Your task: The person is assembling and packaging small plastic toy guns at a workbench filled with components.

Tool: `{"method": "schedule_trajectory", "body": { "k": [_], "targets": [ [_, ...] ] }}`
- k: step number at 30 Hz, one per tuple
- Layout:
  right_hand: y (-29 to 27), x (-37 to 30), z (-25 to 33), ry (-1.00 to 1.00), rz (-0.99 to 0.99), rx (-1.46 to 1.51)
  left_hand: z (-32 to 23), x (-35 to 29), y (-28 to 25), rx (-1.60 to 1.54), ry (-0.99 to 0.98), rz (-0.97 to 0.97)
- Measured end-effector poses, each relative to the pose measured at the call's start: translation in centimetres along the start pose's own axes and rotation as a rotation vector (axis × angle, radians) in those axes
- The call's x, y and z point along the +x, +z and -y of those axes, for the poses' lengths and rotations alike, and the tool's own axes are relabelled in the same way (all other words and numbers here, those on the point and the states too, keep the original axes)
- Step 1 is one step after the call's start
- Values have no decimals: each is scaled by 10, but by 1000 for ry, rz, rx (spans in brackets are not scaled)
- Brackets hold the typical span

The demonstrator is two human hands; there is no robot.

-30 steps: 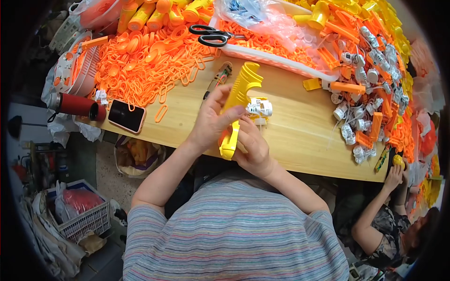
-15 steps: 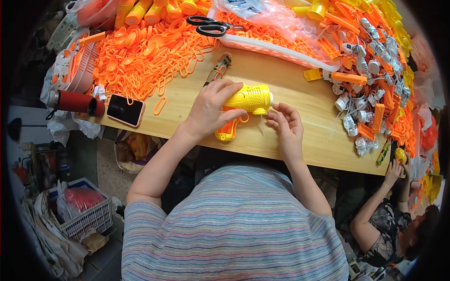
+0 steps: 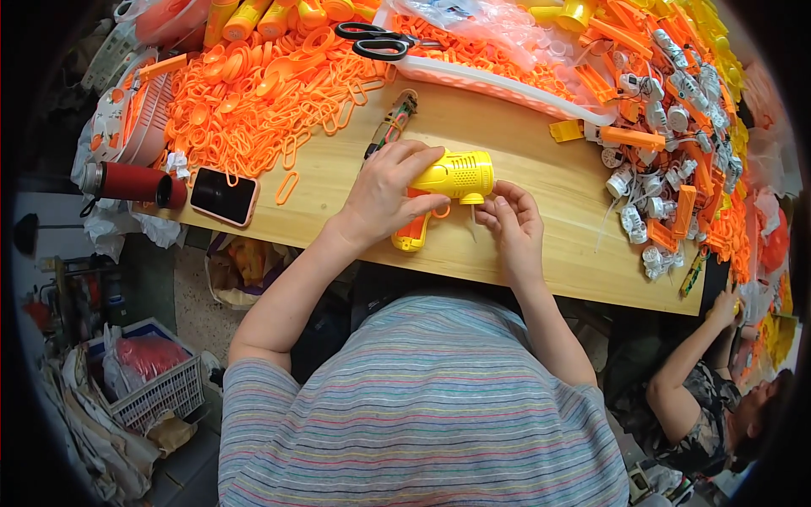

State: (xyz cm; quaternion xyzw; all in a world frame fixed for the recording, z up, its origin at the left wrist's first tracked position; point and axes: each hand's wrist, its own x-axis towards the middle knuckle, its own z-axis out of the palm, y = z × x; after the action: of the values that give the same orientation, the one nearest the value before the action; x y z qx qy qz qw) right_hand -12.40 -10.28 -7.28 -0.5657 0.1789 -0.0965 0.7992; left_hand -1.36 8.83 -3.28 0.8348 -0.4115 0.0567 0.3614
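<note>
A yellow toy gun (image 3: pixel 452 179) with an orange grip lies sideways on the wooden table's near edge.

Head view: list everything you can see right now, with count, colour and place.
Toy gun: one, yellow with orange grip, mid table, lying on its side.
Table: one, light wood, across the middle.
Plastic loops: a heap, orange, table's left rear.
Scissors: one pair, black handles, rear centre.
Phone: one, dark screen, pink case, left front edge.
Flask: one, red, lying left of the phone.
Small motors: many, white and grey, right side among orange parts.
Basket: one, white, on the floor at lower left.
Other person: one, seated at lower right.
Left hand: gripping the toy gun's body.
Right hand: fingertips at the toy gun's underside.
</note>
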Motion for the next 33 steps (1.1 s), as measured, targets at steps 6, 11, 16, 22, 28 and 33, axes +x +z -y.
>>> {"method": "schedule_trajectory", "body": {
  "k": [6,11,16,22,28,33],
  "targets": [
    [2,1,1,20,-12,-10,0,0,1,-5,-7,5],
    [6,3,7,67,-21,-1,-2,-1,5,-15,-44,2],
    [12,11,13,111,-86,20,-5,-2,7,-49,-106,4],
    [13,12,23,136,40,-63,-24,-16,11,-37,86,-102],
    [18,-12,22,-276,122,-177,-33,-20,18,-685,-400,-411],
    [22,-21,28,-598,214,-288,-32,-13,9,-878,-480,-291]
  ]
}}
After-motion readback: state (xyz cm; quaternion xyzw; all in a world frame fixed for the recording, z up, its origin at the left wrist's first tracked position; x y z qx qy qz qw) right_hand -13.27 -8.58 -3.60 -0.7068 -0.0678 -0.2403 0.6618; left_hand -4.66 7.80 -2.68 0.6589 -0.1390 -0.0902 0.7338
